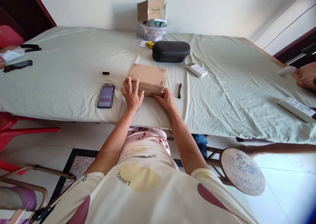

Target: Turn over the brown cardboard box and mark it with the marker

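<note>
A closed cardboard box (pixel 148 73) with black scribbles near its corners lies on the cloth-covered table in front of me. My left hand (pixel 132 95) rests against its near left side, fingers spread over the front edge. At the near right corner, my right hand (pixel 167 100) has thumb and fingers pinched together on the box's lower front edge. A black marker (pixel 180 90) lies uncapped just right of that hand. Its black cap (pixel 106 73) seems to be the small piece left of the box. Near my left hand is a phone (pixel 106 96), its screen blurred.
Behind the box stand a black hard case (pixel 171 51), a yellow tape measure (pixel 149 44) and a plastic tub (pixel 155 33) with another carton (pixel 150 10) on top. A white remote-like device (pixel 196 70) lies to the right. Other people's hands show at both table ends. A round stool (pixel 242 172) stands below right.
</note>
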### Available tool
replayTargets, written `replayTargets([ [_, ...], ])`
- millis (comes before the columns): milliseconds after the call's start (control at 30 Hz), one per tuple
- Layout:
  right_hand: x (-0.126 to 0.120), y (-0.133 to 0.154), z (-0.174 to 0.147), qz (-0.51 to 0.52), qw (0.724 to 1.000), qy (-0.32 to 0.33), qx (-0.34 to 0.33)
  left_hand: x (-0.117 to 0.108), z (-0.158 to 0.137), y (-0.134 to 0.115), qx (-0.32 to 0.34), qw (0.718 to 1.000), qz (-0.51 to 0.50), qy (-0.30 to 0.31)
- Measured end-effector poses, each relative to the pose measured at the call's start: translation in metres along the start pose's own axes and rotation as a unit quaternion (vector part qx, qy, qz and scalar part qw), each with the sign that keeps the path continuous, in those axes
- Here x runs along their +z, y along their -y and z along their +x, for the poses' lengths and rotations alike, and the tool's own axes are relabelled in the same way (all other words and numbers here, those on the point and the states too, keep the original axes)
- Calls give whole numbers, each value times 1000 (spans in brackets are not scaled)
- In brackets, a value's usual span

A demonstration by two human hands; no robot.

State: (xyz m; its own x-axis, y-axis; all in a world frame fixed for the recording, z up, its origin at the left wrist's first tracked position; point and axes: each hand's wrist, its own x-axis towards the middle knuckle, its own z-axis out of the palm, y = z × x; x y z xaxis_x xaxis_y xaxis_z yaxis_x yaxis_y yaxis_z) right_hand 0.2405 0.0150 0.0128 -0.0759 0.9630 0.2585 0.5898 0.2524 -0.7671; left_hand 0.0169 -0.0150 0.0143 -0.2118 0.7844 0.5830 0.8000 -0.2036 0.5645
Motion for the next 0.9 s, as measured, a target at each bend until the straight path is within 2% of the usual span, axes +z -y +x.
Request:
replayTargets([
  [200,0,4,-4,65,993,81,-63,12,-1,12,38,997,-68,-2],
  [433,15,14,-14,47,976,124,-172,27,-6,13,138,983,-122,25],
  [533,19,13,-15,34,976,85,-197,29,-7,13,140,983,-121,18],
  [633,21,12,-15,32,976,-27,-215,31,-7,13,137,983,-120,12],
  [700,23,13,-16,30,971,-78,-225,33,-8,14,139,983,-120,9],
  [767,24,14,-16,17,969,-73,-234,34,-9,14,140,983,-116,8],
  [900,26,15,-16,0,974,-15,-225,36,-10,12,131,986,-105,18],
])
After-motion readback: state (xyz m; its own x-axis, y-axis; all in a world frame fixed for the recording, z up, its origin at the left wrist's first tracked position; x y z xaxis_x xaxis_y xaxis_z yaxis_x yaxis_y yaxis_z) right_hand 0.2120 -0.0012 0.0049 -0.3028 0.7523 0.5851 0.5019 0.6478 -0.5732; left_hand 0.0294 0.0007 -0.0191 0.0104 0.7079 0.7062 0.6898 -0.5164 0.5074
